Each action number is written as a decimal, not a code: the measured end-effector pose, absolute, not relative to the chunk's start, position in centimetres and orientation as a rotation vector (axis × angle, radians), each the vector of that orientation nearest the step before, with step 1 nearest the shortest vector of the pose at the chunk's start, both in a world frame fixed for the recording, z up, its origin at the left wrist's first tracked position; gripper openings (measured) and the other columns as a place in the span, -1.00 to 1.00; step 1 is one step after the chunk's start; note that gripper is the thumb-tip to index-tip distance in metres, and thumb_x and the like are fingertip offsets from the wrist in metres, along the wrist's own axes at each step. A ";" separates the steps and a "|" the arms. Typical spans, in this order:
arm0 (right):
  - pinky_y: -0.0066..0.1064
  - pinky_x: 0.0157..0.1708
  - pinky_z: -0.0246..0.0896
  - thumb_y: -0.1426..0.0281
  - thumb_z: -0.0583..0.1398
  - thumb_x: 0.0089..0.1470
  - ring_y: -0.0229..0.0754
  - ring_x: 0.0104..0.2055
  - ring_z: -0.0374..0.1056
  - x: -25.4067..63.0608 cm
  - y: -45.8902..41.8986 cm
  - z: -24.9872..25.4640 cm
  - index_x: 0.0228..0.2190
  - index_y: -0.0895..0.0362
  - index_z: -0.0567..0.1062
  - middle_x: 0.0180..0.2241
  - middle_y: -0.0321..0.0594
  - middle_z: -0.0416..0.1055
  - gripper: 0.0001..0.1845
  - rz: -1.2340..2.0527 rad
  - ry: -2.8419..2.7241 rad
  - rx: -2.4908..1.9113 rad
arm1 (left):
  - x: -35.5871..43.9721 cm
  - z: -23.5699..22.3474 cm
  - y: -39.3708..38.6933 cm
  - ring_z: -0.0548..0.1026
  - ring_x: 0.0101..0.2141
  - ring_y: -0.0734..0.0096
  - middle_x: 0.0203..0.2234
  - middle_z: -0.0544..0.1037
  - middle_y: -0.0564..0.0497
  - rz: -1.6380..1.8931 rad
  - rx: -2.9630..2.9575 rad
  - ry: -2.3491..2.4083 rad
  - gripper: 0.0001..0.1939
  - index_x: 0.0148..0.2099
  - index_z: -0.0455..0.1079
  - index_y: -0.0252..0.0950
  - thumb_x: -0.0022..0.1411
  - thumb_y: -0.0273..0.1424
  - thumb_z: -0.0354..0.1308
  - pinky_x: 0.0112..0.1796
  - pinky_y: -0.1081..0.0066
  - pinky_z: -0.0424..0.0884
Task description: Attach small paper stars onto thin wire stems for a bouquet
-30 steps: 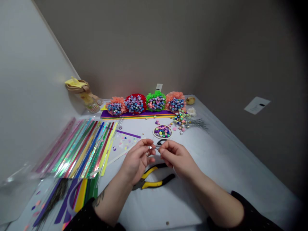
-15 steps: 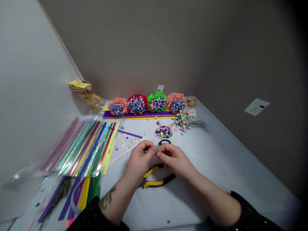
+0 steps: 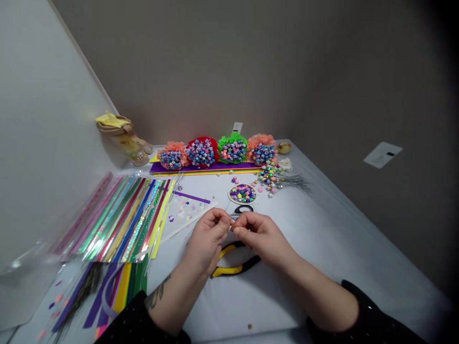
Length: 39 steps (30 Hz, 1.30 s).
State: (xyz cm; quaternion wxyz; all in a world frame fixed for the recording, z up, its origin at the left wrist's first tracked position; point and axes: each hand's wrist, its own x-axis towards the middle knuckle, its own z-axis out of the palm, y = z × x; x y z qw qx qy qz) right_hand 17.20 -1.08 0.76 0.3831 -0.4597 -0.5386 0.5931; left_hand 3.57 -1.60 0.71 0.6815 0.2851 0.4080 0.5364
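Observation:
My left hand (image 3: 210, 236) and my right hand (image 3: 260, 235) meet over the middle of the table, fingertips pinched close together. Whatever sits between the fingertips is tiny and mostly hidden; I cannot make out its kind. Below the hands lie pliers with yellow and black handles (image 3: 229, 271), their head covered by my left hand. Just beyond the fingers rest scissors with black handles (image 3: 244, 209), partly hidden. Behind them stands a round dish (image 3: 230, 199) full of small colourful folded stars (image 3: 243, 192).
Shiny paper strips (image 3: 122, 220) in clear plastic cover the left side. At the back are several star bouquets (image 3: 202, 153) in ruffled paper, a glass jar (image 3: 134, 150) and thin wire stems (image 3: 292, 181) topped with stars. A purple strip (image 3: 193, 197) lies among paper scraps.
Both hands stay pinched together, with the fingertips shifted only slightly. The whole view has moved a little, so the table things appear slightly higher and further left.

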 end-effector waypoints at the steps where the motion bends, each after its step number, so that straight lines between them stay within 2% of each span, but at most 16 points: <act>1: -0.50 -0.58 -0.05 0.32 0.21 -0.15 -0.36 -0.59 0.04 17.2 -1.1 0.8 -0.59 0.16 0.37 -0.64 -0.39 0.19 -0.83 1.513 -1.382 -1.174 | 3.5 0.7 -1.6 0.06 -0.69 0.76 -0.58 0.35 0.15 1.194 0.629 0.908 -0.75 -0.46 0.30 -0.36 -0.07 -0.36 0.32 -0.64 0.61 -0.07; 12: -0.47 -0.48 0.08 0.34 0.17 -0.11 -0.30 -0.50 0.18 17.1 -1.1 0.6 -0.56 0.17 0.42 -0.57 -0.31 0.31 -0.86 1.361 -1.499 -1.224 | 3.3 1.0 -1.4 0.08 -0.70 0.78 -0.59 0.35 0.15 1.203 0.575 0.915 -0.71 -0.49 0.30 -0.37 -0.14 -0.38 0.37 -0.66 0.66 -0.05; 17: -0.47 -0.48 0.10 0.35 0.18 -0.10 -0.29 -0.49 0.19 17.3 -1.0 0.7 -0.58 0.17 0.42 -0.58 -0.31 0.29 -0.86 1.318 -1.545 -1.188 | 3.4 1.2 -1.5 0.09 -0.69 0.76 -0.61 0.35 0.15 1.188 0.545 0.889 -0.70 -0.51 0.30 -0.37 -0.18 -0.38 0.39 -0.67 0.66 -0.02; 22: -0.52 -0.58 0.04 0.34 0.21 -0.11 -0.35 -0.57 0.13 17.5 -1.0 0.4 -0.56 0.18 0.42 -0.61 -0.35 0.26 -0.85 1.444 -1.511 -1.196 | 3.3 1.0 -1.6 0.11 -0.68 0.76 -0.59 0.36 0.14 1.157 0.506 0.852 -0.69 -0.51 0.29 -0.37 -0.18 -0.39 0.39 -0.67 0.69 0.02; 26: -0.55 -0.65 0.02 0.32 0.23 -0.10 -0.40 -0.64 0.10 17.5 -0.8 -0.1 -0.50 0.18 0.40 -0.62 -0.39 0.24 -0.83 1.620 -1.338 -1.150 | 3.2 0.7 -1.4 0.17 -0.65 0.75 -0.54 0.35 0.12 1.173 0.456 0.857 -0.77 -0.43 0.32 -0.37 -0.04 -0.40 0.33 -0.65 0.69 0.08; 28: -0.56 -0.67 0.01 0.34 0.23 -0.11 -0.42 -0.66 0.09 17.6 -0.6 -0.2 -0.44 0.17 0.38 -0.63 -0.42 0.23 -0.83 1.648 -1.156 -1.100 | 3.1 0.6 -1.1 0.31 -0.56 0.67 -0.47 0.38 0.05 1.193 0.344 0.890 -0.85 -0.32 0.34 -0.36 0.10 -0.40 0.23 -0.58 0.67 0.22; 31: -0.59 -0.71 -0.07 0.39 0.22 -0.15 -0.43 -0.70 0.03 17.7 -0.2 0.1 -0.35 0.14 0.34 -0.66 -0.47 0.22 -0.76 1.670 -0.915 -1.063 | 2.9 0.4 -0.7 0.47 -0.35 0.46 -0.37 0.43 -0.08 1.140 0.146 0.904 -0.92 -0.25 0.32 -0.38 0.24 -0.48 0.02 -0.35 0.50 0.42; 33: -0.60 -0.75 -0.16 0.39 0.21 -0.16 -0.44 -0.73 -0.02 17.7 -0.1 0.2 -0.33 0.13 0.32 -0.69 -0.49 0.19 -0.74 1.686 -0.855 -1.071 | 2.7 0.4 -0.6 0.50 -0.26 0.39 -0.34 0.45 -0.12 1.094 0.114 0.896 -0.85 -0.27 0.32 -0.40 0.18 -0.64 -0.04 -0.22 0.43 0.44; 35: -0.61 -0.77 -0.24 0.35 0.20 -0.11 -0.44 -0.75 -0.07 17.6 -0.1 0.2 -0.34 0.13 0.31 -0.73 -0.51 0.15 -0.77 1.689 -0.858 -1.083 | 2.7 0.4 -0.6 0.51 -0.21 0.39 -0.32 0.48 -0.13 1.081 0.162 0.896 -0.72 -0.26 0.32 -0.42 0.07 -0.79 -0.07 -0.13 0.43 0.42; 37: -0.62 -0.77 -0.28 0.31 0.18 -0.05 -0.45 -0.75 -0.09 17.5 -0.2 0.1 -0.37 0.13 0.31 -0.74 -0.52 0.12 -0.80 1.675 -0.878 -1.084 | 2.7 0.5 -0.7 0.52 -0.21 0.41 -0.31 0.49 -0.14 1.083 0.238 0.898 -0.68 -0.23 0.33 -0.43 0.04 -0.82 -0.07 -0.11 0.47 0.41; 39: -0.62 -0.77 -0.26 0.30 0.19 -0.03 -0.46 -0.74 -0.09 17.3 -0.3 -0.1 -0.42 0.13 0.31 -0.73 -0.51 0.13 -0.82 1.661 -0.889 -1.067 | 2.7 0.6 -0.9 0.53 -0.25 0.43 -0.30 0.51 -0.15 1.085 0.305 0.892 -0.75 -0.21 0.31 -0.42 0.11 -0.77 -0.03 -0.17 0.51 0.44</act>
